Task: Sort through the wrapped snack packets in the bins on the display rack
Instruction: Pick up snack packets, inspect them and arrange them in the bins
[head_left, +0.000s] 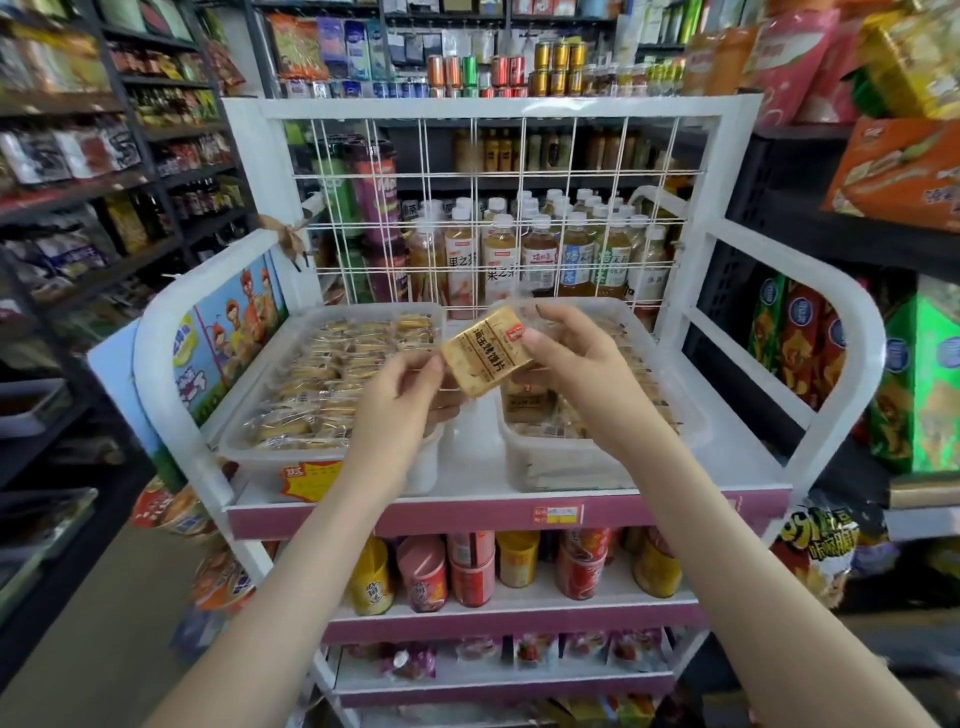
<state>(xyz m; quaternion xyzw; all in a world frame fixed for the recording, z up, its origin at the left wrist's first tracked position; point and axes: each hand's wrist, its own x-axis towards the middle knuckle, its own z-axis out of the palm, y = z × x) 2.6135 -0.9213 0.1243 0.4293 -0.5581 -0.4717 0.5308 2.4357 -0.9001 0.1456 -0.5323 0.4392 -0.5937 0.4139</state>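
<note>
Both my hands hold one yellow wrapped snack packet (487, 352) above the gap between two clear plastic bins on the top shelf of the white display rack (737, 457). My left hand (400, 395) pinches the packet's lower left edge. My right hand (566, 358) grips its upper right end, thumb on the printed face. The left bin (244, 447) is full of rows of small wrapped packets. The right bin (550, 462) holds more packets, partly hidden behind my right hand and wrist.
A white wire grid (498, 208) backs the top shelf, with drink bottles (540, 254) behind it. Lower rack shelves carry cup snacks (472, 569) and small bags. Stocked store shelves stand on the left, and snack bags (789, 338) on the right.
</note>
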